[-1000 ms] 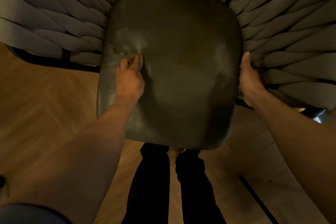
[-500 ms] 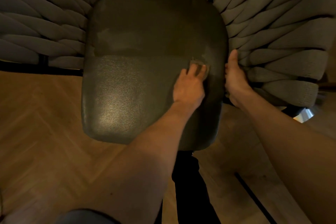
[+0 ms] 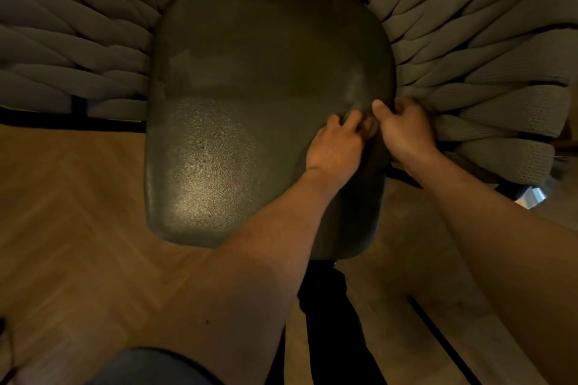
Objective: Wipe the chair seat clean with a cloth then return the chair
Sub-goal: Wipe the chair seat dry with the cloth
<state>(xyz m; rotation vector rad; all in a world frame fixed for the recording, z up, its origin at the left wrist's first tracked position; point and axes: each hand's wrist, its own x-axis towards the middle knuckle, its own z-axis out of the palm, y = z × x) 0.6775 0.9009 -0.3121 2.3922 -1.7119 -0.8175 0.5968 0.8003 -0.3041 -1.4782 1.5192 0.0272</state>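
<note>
Seat: dark chair seat (image 3: 250, 122) fills the frame's centre.
Cloth: cloth (image 3: 369, 126), barely visible, right-centre near the seat's edge.
Left hand: left hand (image 3: 336, 147) presses the cloth, fingers curled on it.
Right hand: right hand (image 3: 403, 128) grasps the seat's right edge, touching the left.

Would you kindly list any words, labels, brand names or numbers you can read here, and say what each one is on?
None: no readable text shows on the chair seat, the woven chair back or the wooden floor.
The cloth under the left hand is too hidden and blurred to check.

pebbled leathery seat (image 3: 237, 122), woven cloth straps (image 3: 488, 72), wood floor (image 3: 68, 212)
</note>
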